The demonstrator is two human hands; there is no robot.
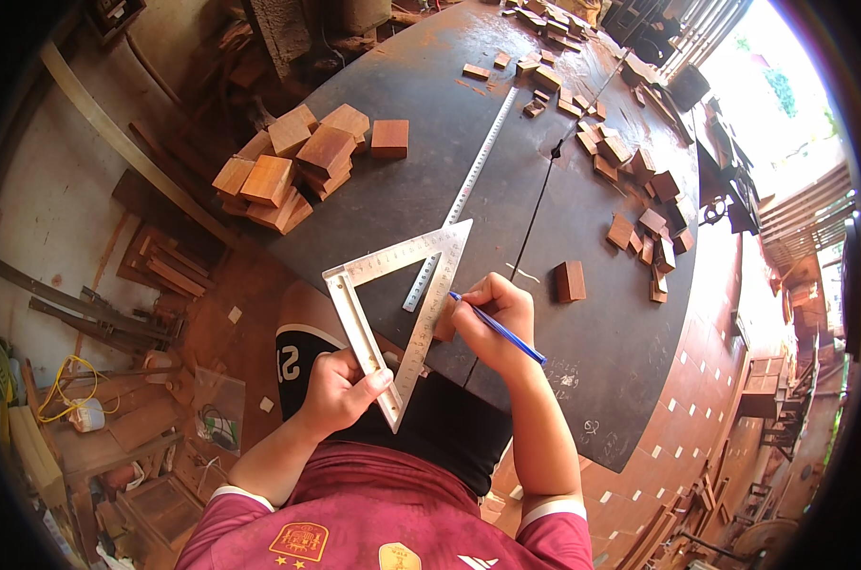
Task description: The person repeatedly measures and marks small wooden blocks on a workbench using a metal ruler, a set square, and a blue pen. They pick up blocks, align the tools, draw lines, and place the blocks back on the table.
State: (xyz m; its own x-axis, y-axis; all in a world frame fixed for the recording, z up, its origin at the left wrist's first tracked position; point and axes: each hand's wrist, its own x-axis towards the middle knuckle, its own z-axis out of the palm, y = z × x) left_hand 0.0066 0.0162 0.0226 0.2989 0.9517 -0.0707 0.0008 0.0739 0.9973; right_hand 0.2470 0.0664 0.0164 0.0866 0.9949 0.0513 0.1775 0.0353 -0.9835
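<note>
My left hand (338, 388) grips a silver triangular set square (343, 298) by its thick lipped edge, thumb on top. The square's long graduated side slants up over the table's near edge. In my right hand (496, 321) is a blue pen (508, 335), its tip end close to that graduated side. A small wooden block (444, 323) lies between the square and my right fingers, mostly hidden; I cannot tell whether my fingers hold it too. A long steel ruler (482, 163) rests on the dark table, passing beneath the square.
Cut wooden blocks are stacked (297, 161) at the table's left edge, with a single block (389, 139) beside them. Another block (570, 281) stands right of my right hand. Several more blocks (643, 165) are scattered along the right and far sides of the dark table (383, 209), which has a long slot.
</note>
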